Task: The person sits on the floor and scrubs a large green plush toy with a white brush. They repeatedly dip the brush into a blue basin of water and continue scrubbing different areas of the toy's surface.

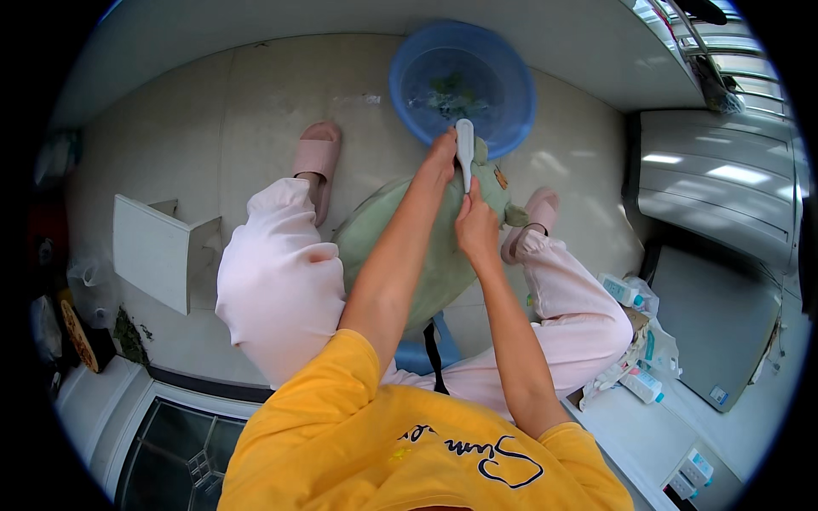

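Note:
A white long-handled tool (466,144), perhaps a scrub brush, has its wide end by the near rim of a blue plastic basin (401,115). My right hand (478,227) grips the narrow handle. My left hand (443,155) is beside the wide end; its fingers are partly hidden, so its grip is unclear. Under both forearms, between my legs, lies a large pale green plush toy (441,274) with ear-like flaps and a small brown patch. Water fills the basin's bottom, with a blurred greenish patch (455,92) in it.
A small white stool (153,249) lies tipped on the tiled floor (268,83) at left. At right are a grey ribbed case (716,172), a grey panel (709,326) and white bottles (641,383). Part of a blue seat (415,358) shows beneath me.

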